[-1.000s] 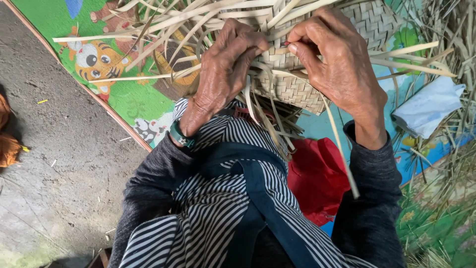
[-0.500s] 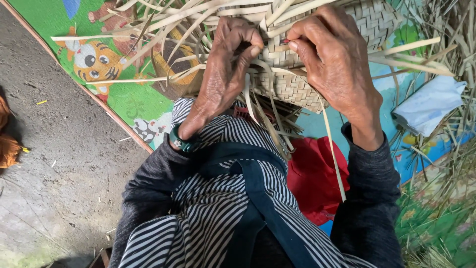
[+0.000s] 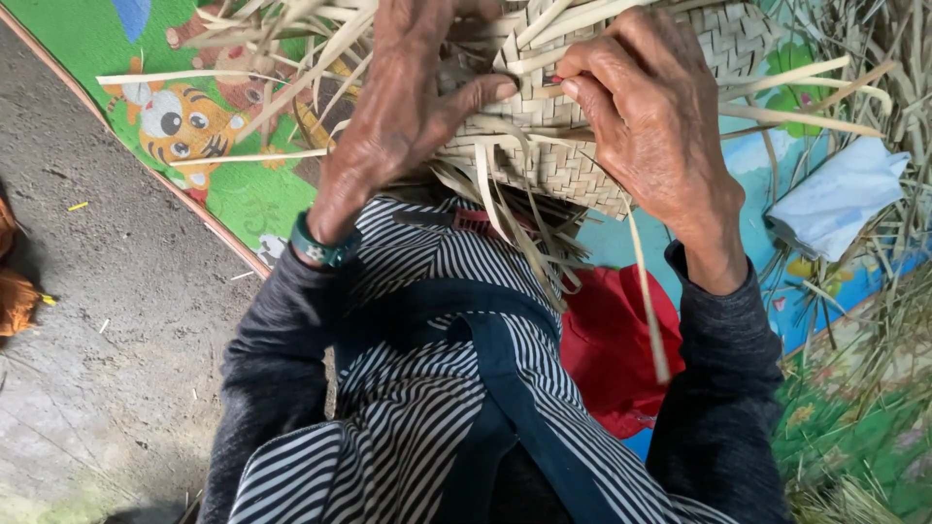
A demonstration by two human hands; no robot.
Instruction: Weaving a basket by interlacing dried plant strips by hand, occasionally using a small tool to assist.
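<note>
Head-camera view, looking straight down: a person seated on a brightly printed foam play mat [image 3: 243,194] is working both hands on a half-finished woven piece of pale dried leaf strips [image 3: 573,165], held up over the lap at the far centre of the scene. The left hand [image 3: 408,116] is gripping the weave from the left, fingers wrapped over the top and thumb pressing flat against its near face. The right hand [image 3: 650,116] is pinching a single loose pale strip [image 3: 529,63] between thumb and forefinger at the upper middle of the weave, just beside the left thumb.

Compared with a second ago, both hands are sitting higher and closer to the camera, and they are now drawn together on one spot, the right fingertips having shifted from the right edge of the weave to its middle; judging by that, a strip is being tucked into the plait rather than merely held.

Unwoven strip ends are fanning out to the far left and hanging down towards the striped apron [image 3: 417,388]. A green wristband [image 3: 325,247] is circling the left wrist. A red cloth [image 3: 612,349] is lying near the right knee, a pale blue folded cloth [image 3: 840,204] at right among scattered dry leaves [image 3: 883,320].
</note>
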